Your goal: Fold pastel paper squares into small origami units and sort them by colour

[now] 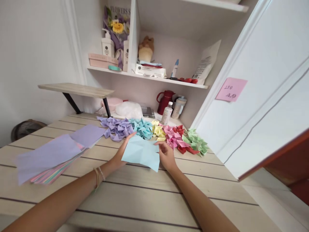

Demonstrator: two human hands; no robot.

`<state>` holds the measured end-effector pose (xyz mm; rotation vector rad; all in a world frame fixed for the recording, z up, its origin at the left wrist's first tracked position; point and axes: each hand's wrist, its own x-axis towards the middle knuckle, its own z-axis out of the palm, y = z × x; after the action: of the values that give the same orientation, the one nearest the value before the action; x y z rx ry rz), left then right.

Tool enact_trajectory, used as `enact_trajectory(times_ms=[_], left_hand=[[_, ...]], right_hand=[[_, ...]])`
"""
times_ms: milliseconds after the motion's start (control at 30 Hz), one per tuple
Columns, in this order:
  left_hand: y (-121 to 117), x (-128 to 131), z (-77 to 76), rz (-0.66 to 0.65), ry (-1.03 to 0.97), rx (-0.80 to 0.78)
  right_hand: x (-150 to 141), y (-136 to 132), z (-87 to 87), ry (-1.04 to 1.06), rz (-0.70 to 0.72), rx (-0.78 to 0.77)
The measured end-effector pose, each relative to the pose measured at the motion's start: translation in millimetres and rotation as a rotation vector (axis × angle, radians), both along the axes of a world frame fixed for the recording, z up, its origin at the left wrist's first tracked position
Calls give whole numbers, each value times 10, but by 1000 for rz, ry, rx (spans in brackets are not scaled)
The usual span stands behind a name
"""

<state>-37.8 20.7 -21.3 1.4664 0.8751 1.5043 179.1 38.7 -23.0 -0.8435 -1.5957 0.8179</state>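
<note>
Hands hold one light blue paper sheet (pixel 142 152) just above wooden table (pixel 149 199), creases visible. Left hand (pixel 120 154) grips left edge, fingers behind sheet; right hand (pixel 166 155) pinches right edge, both steadying it flat for handling. Beyond: row of folded paper pieces (pixel 154 132) grouped by colour, purple to green, kept within reach. Left: stack of flat coloured sheets (pixel 51 158), purple on top. Shelf: flower wrap reads "FLOWERS" (pixel 120 9). Pink sticky note (pixel 231 89) on cabinet door, handwriting seems "250", rest unreadable.
</note>
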Motion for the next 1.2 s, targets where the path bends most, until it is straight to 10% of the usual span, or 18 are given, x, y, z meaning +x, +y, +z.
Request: enact_trajectory(times_ms=[300,1200], left_hand=[[-88,86,155,-30,11,-250],[-78,74,194,95,-128,-161]], right_hand=[[-68,-68,61,-14,245,-111],[-214,-185,93,39,50,0]])
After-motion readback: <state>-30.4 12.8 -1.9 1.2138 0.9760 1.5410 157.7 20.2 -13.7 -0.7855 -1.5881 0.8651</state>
